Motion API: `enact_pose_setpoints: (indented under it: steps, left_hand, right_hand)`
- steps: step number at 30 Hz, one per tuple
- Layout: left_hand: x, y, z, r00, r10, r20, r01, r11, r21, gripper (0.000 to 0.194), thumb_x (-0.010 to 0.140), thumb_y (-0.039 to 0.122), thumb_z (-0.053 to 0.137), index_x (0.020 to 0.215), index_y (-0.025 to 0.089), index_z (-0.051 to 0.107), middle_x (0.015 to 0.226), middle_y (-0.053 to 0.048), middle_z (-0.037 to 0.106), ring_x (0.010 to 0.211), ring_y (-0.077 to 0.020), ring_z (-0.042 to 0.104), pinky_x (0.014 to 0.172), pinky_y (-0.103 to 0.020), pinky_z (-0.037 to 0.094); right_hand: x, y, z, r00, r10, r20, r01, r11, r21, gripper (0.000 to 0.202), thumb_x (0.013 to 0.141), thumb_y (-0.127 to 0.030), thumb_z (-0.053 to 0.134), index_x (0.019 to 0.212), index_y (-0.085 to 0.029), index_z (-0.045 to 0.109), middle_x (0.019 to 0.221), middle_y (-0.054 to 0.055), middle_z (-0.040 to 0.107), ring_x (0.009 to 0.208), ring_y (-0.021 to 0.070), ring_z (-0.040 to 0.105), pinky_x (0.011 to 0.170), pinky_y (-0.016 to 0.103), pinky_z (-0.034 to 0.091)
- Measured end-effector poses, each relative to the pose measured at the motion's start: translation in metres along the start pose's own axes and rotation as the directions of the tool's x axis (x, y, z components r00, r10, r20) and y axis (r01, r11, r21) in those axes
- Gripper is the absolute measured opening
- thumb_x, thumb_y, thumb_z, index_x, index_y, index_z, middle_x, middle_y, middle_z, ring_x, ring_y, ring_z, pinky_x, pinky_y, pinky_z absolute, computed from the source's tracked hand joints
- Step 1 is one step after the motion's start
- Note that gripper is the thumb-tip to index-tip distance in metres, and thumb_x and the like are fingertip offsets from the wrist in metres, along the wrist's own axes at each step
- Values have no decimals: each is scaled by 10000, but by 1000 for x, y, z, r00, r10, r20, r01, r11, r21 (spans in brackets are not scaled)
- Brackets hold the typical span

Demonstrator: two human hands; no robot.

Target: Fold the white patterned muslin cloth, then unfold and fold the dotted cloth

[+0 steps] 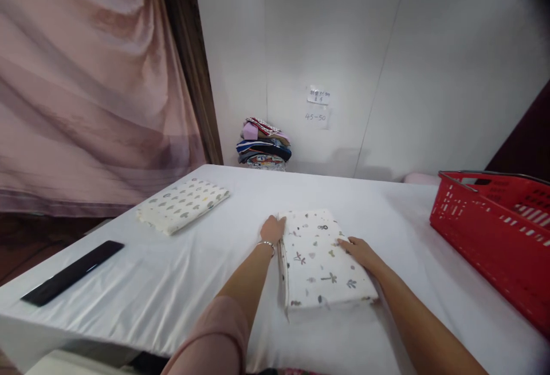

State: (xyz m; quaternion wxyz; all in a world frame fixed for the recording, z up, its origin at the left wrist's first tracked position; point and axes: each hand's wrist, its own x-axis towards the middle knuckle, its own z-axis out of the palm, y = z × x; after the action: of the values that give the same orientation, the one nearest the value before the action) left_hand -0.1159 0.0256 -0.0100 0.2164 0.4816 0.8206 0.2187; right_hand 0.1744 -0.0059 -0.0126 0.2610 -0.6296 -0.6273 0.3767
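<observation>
A folded white cloth with small palm-tree and leaf prints (315, 266) lies flat on the white-covered table (172, 283). At its upper left corner is my left hand (272, 229), its fingers at the cloth's edge; what they pinch, if anything, is hard to make out. My right hand (358, 250) rests on the cloth's right side with fingers stretched over the top. Farther left on the table sits another folded cloth, cream with grey heart-like shapes (184, 203).
A red plastic basket (490, 237) stands at the right. A black flat object (73, 272) lies near the left edge. Stacked folded fabrics (264, 149) are by the wall, below paper notes (318, 106). A pink curtain (94, 89) hangs at the left.
</observation>
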Motion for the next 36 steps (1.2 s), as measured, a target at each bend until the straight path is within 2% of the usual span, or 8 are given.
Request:
enact_pose_setpoints:
  steps: [5, 12, 18, 22, 27, 29, 32, 36]
  left_hand:
    - [1, 1, 3, 1000, 10, -10, -10, 1000, 21, 391, 848, 484, 379, 1007, 156, 521, 1099, -167, 608, 1012, -275, 577, 783, -346, 433]
    - [3, -1, 2, 1000, 18, -1, -18, 999, 31, 380, 848, 472, 384, 1014, 162, 527, 1085, -158, 616, 1010, -268, 583, 786, -340, 433]
    - [3, -2, 3, 1000, 25, -10, -25, 999, 26, 377, 838, 484, 403, 1003, 172, 535, 1083, -142, 622, 1002, -268, 585, 775, -335, 436]
    - [12, 3, 2, 999, 40, -17, -40, 999, 9, 355, 840, 463, 410, 992, 169, 538, 1079, -136, 627, 988, -257, 590, 756, -321, 436]
    - [30, 9, -5, 999, 42, -5, -42, 999, -10, 355, 829, 459, 436, 986, 162, 548, 1077, -130, 631, 988, -240, 590, 732, -292, 424]
    - [33, 6, -7, 999, 42, 26, -41, 999, -20, 364, 807, 479, 468, 951, 157, 562, 1041, -125, 647, 957, -232, 602, 705, -278, 419]
    - [26, -2, -11, 998, 54, 38, -53, 998, -40, 405, 784, 530, 483, 939, 163, 555, 1013, -110, 655, 933, -223, 605, 688, -267, 406]
    - [-4, -19, -16, 997, 70, 24, -68, 996, -66, 388, 759, 546, 513, 901, 186, 535, 952, -71, 662, 875, -197, 606, 658, -249, 395]
  right_hand:
    - [0, 7, 5, 998, -59, -36, 56, 995, -81, 381, 709, -548, 532, 635, -179, 586, 631, 24, 592, 632, 185, 524, 586, 273, 352]
    - [-1, 9, 6, 997, -63, -47, 58, 992, -108, 414, 724, -574, 505, 650, -178, 598, 652, 30, 608, 653, 195, 532, 619, 287, 370]
    - [0, 10, 1, 1000, -2, -27, 2, 1000, -2, 433, 701, -572, 544, 760, -158, 658, 809, 65, 669, 769, 223, 583, 719, 302, 398]
    - [3, 9, 7, 1000, -6, 10, 6, 998, 70, 415, 706, -542, 544, 753, -142, 648, 715, 48, 659, 692, 208, 581, 641, 285, 401]
    - [7, 0, 17, 997, -29, -65, 36, 994, 102, 402, 714, -537, 530, 731, -149, 633, 670, 36, 648, 677, 204, 578, 597, 273, 399]
    - [4, -4, 16, 999, -4, -42, 8, 995, 95, 403, 709, -532, 544, 784, -151, 651, 758, 59, 675, 744, 221, 598, 647, 286, 422]
    - [-5, -7, 9, 996, 77, -36, -73, 990, 119, 491, 696, -527, 583, 1005, -151, 643, 1034, 111, 655, 933, 251, 592, 780, 315, 436]
    - [-27, -5, 0, 986, 168, 19, -169, 967, 191, 665, 690, -555, 607, 1224, -165, 535, 1124, 140, 618, 982, 269, 591, 811, 341, 449]
